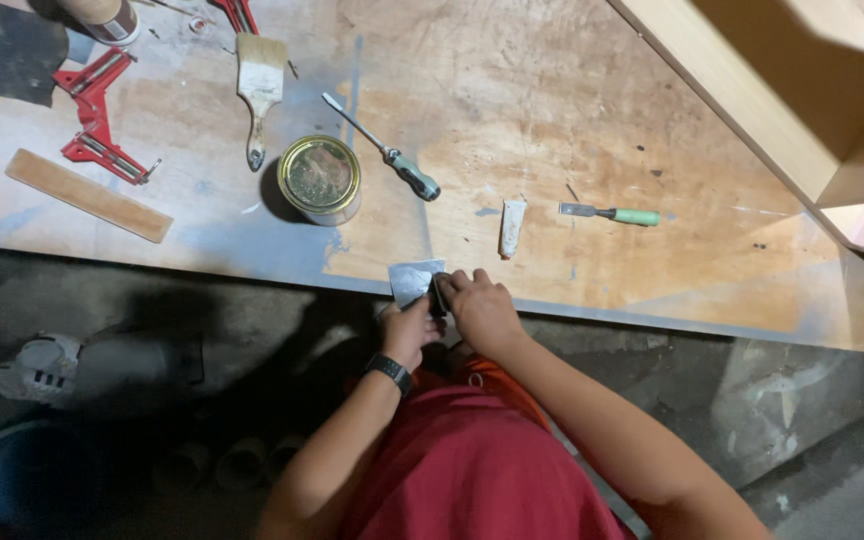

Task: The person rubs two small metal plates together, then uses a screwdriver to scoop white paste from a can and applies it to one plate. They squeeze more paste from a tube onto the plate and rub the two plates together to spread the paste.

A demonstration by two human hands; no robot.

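Steel-grey, a flat putty-knife blade (414,280) lies at the near edge of the plywood workbench (512,120), so the board supports it; the left hand (407,330) is closed on its dark handle from below, while the right hand (480,310) presses its fingers together on the blade's right side, steadying it; just beyond lies a small pale tube (512,226); farther off stand an open round tin (320,179), a screwdriver (392,155), a green-handled chisel (612,213) and a paintbrush (258,92), all within reach.

Round gold-lidded tin (320,178) on the workbench (572,120); small squeezed whitish tube (512,226) right of it
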